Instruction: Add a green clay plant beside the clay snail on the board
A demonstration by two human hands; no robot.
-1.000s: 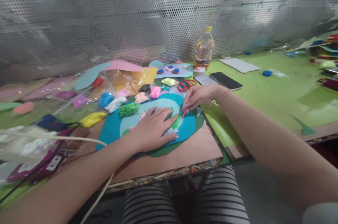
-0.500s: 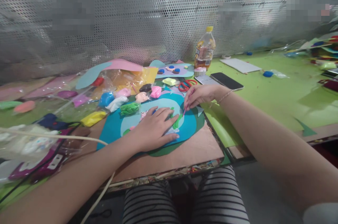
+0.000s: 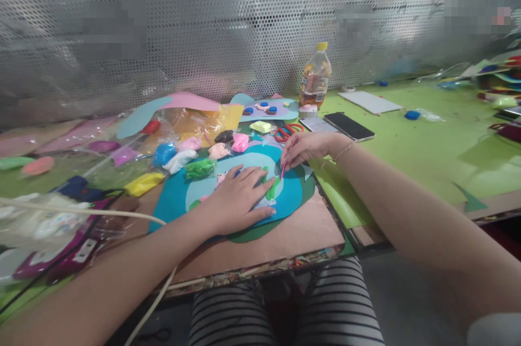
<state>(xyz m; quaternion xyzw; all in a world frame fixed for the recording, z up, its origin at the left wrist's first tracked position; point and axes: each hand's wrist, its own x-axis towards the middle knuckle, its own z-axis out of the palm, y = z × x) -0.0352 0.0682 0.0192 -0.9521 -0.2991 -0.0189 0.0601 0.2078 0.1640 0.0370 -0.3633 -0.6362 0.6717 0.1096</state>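
Note:
My left hand [image 3: 240, 196] lies flat with its fingers spread on a layered blue paper cutout [image 3: 293, 194], hiding part of it. Between finger and thumb of my right hand [image 3: 301, 150] is a thin pink stick-like tool [image 3: 283, 172], tip down. That tip is at a piece of green clay [image 3: 273, 187] on the cutout, just right of my left fingers. Small pink and green clay shapes show beyond my left hand. A bag of green clay [image 3: 199, 169] rests on the cutout's upper left edge.
Behind the cutout lie red scissors [image 3: 288, 132], a black phone [image 3: 349, 126] and a drink bottle [image 3: 316, 77]. Bagged clay lumps, such as yellow [image 3: 144, 183] and blue [image 3: 164, 154], spread leftward. A pale cable [image 3: 122, 213] crosses under my left forearm. Perforated metal [image 3: 228, 25] stands along the back.
My right hand has shifted very slightly left with the pink tool, its tip staying at the green clay. My left hand stays in place.

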